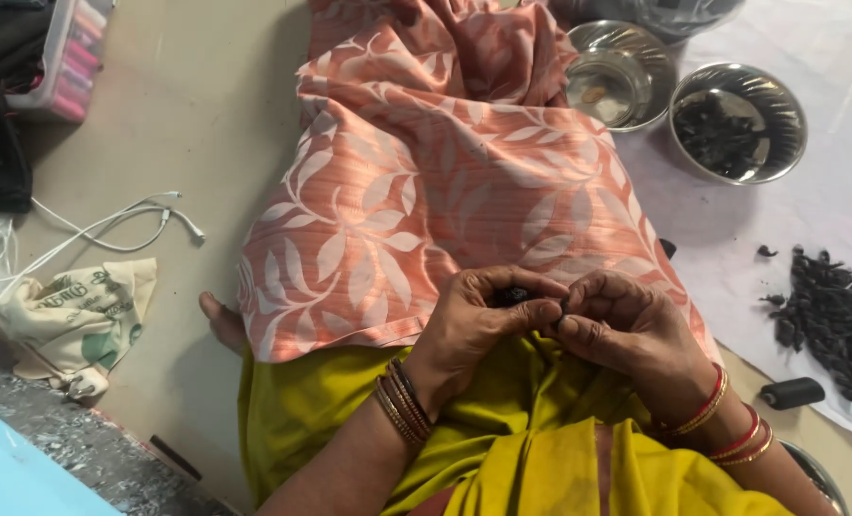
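The peach cloth with pale leaf pattern (426,182) covers the person's lap and fills the middle of the view, with a yellow-green garment (502,440) below it at 6 o'clock. A white sheet (827,220) lies on the floor at 3 o'clock. On it, at 1 to 2 o'clock, stand two steel bowls: the nearer-centre bowl (622,72) looks nearly bare inside, the outer bowl (739,122) holds dark pieces. A loose heap of dark pods (832,320) lies on the sheet at 3 o'clock, and a small black cylinder (792,392) rests just below it. At 9 o'clock a printed cloth bag (82,320) and a white cable (111,225) lie on the floor.

The left hand (474,325) and right hand (627,330) meet over the lap, just below centre, both wrists ringed with bangles. Between them sits the small dark pod (515,295) (black, wrinkled, mostly hidden): the left fingers (531,313) curl narrowly around it, and the right fingers (579,325) pinch in at its end, touching the left thumb.
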